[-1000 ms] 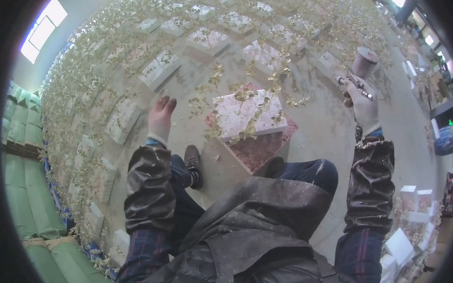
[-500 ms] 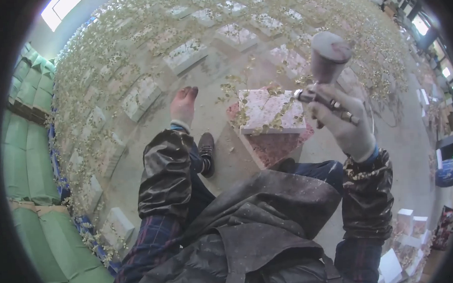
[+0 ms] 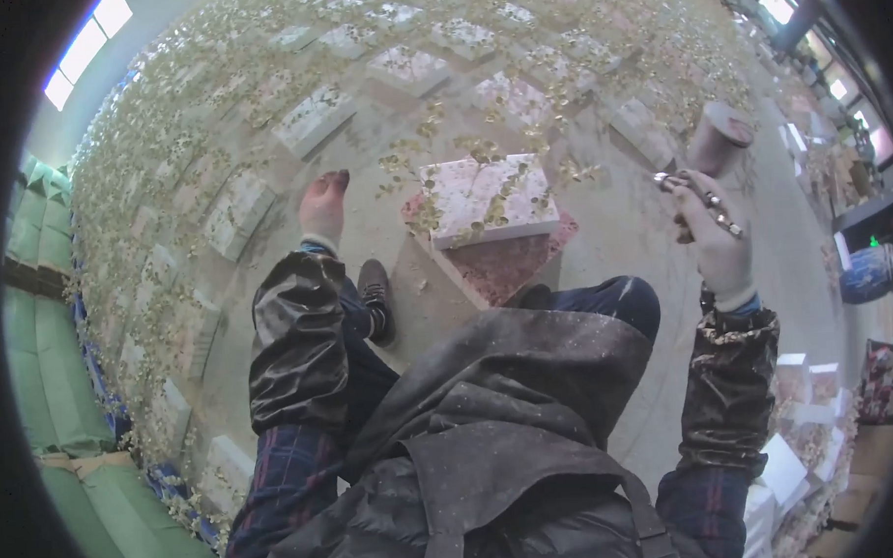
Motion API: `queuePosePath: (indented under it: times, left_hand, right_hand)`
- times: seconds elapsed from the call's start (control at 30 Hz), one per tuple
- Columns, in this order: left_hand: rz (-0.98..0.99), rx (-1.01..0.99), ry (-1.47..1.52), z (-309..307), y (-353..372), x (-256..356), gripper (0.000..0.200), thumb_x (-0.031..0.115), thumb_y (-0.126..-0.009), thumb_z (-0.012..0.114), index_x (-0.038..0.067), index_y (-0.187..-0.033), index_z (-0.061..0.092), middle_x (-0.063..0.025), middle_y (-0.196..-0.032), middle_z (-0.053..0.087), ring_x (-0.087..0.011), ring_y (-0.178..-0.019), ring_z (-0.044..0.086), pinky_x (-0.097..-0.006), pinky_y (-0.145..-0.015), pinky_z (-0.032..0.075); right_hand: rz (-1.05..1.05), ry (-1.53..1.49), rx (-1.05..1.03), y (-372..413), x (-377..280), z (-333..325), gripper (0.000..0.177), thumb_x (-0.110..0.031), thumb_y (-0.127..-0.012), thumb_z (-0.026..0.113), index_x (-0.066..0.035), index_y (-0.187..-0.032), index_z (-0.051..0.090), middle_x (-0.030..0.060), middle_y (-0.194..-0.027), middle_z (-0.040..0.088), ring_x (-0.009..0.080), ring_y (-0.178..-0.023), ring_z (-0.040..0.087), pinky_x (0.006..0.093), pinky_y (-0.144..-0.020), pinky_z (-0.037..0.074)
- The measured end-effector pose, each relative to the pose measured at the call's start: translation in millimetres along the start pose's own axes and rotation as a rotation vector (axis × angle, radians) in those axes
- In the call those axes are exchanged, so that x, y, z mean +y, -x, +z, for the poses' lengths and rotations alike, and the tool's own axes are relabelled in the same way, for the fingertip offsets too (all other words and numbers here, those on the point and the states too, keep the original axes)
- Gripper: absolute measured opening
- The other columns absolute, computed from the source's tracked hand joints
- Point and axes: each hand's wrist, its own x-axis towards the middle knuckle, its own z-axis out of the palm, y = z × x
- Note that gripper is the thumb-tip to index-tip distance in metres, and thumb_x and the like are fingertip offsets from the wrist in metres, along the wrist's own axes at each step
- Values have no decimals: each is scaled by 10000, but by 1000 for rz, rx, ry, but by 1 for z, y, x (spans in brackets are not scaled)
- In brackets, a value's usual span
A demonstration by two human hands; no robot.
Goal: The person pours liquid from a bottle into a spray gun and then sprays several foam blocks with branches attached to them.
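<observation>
A spray gun with a cup on top (image 3: pixel 719 142) is in my right hand (image 3: pixel 718 245), whose gloved fingers wrap round its metal body; its nozzle points left. My left hand (image 3: pixel 323 209), gloved with pink-stained fingertips, is raised at centre left, and its fingers look pressed together. What it holds, if anything, is hidden. Between the hands, a white block (image 3: pixel 488 204) with leafy sprigs lies on a reddish, paint-stained board (image 3: pixel 495 267). Neither hand touches the block.
Many white blocks with leafy stems (image 3: pixel 313 121) cover the floor ahead and to the left. Green wrapped bundles (image 3: pixel 51 362) line the left edge. White boxes (image 3: pixel 783 469) lie at the lower right, and a blue container (image 3: pixel 869 274) stands at the far right.
The view has shifted, so the block appears farther left. My right hand has moved right and away from the block with the spray gun. My left hand stays raised.
</observation>
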Motion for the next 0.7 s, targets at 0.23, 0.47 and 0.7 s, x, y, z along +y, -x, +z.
queuePosePath:
  times: [0.23,0.47,0.7]
  left_hand:
    - [25,-45,64,11,14,1,646,536,-856,605,33,-1260,588,-176,-1253,616,-324,-1138,582,-461,-1023,426]
    - [69,-45,142,13,34,3,627,522,-870,632,12,-1234,611,-170,-1207,641,-296,-1088,608,-419,-988,461]
    - [43,48,180,-7,35,-12,517,458,-862,606,50,-1173,667,-113,-1139,680,-241,-1038,632,-372,-970,459]
  right_hand:
    - [219,45,167,24,20,-53,220,-183,-963,600,-41,-1104,692,15,-796,603,77,-635,517,187,-580,463]
    - [107,30,7,64,2,-54,285,-141,-965,602,-1,-1210,640,97,-919,665,139,-697,576,230,-578,524]
    - [-424,-5,-335,81,-13,-14,286,26,-886,620,50,-1171,633,150,-896,672,167,-644,611,259,-579,541]
